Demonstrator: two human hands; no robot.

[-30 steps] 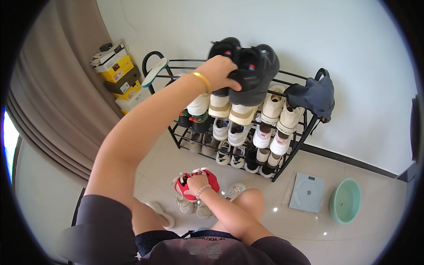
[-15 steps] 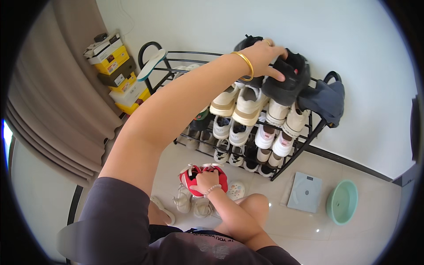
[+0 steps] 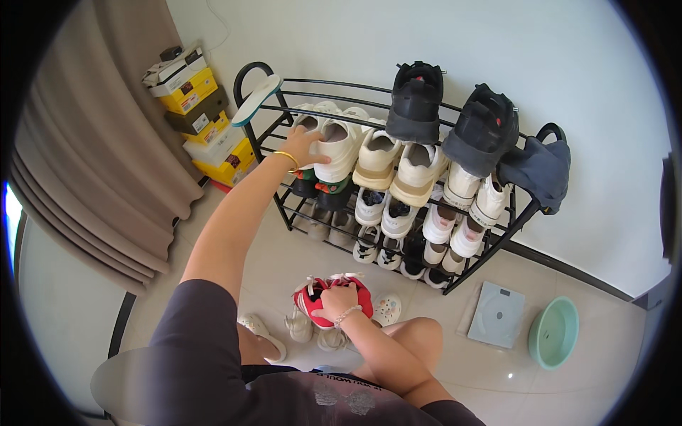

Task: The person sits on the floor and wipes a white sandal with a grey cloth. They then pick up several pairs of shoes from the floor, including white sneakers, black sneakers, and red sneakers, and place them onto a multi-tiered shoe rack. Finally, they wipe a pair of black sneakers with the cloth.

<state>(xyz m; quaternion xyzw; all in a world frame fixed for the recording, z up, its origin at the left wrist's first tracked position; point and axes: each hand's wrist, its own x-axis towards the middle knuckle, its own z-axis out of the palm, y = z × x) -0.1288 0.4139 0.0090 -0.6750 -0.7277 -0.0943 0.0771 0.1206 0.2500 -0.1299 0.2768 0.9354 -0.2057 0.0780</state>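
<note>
Hands are well apart: the left hand (image 3: 307, 148), thumb and fingers spread, is at the white sneakers (image 3: 339, 165) on the rack (image 3: 508, 234); whether it bears on them I can't tell. Nearer the body, the right hand (image 3: 337, 302) grips red shoes (image 3: 364, 298) above off-white shoes (image 3: 332, 339). Right of the left hand sit black shoes (image 3: 415, 106). Reaching for the white pair seems the step in hand; the next move probably calls for a light hold at both heels.

Red shoes (image 3: 364, 298) partly hidden behind right fingers (image 3: 342, 291), curtain (image 3: 92, 156) cropped
</note>
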